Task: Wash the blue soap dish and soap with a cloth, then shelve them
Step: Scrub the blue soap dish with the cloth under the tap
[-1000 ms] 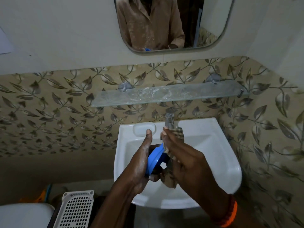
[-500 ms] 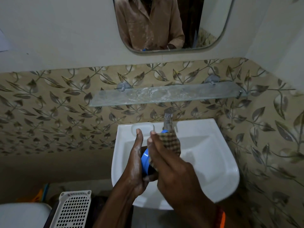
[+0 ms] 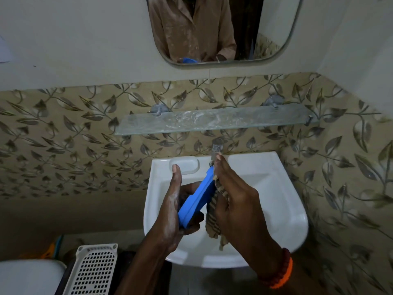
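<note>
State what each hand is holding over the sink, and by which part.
The left hand grips the blue soap dish at its lower end, tilted on edge. The right hand presses the checked cloth against the dish's side.

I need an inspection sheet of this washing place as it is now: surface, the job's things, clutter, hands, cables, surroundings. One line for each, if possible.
Surface: white sink, basin bare where visible; glass shelf above it smeared with white marks, nothing on it.
Job's things: blue soap dish held tilted on edge over the basin; checked cloth against its right face; soap not visible.
Clutter: white perforated basket lower left, beside the sink.
Hands: left hand grips the dish, soapy; right hand presses the cloth to it.
Cables: nothing seen.
Surroundings: tap behind the fingers, leaf-pattern tiles, mirror above.
</note>
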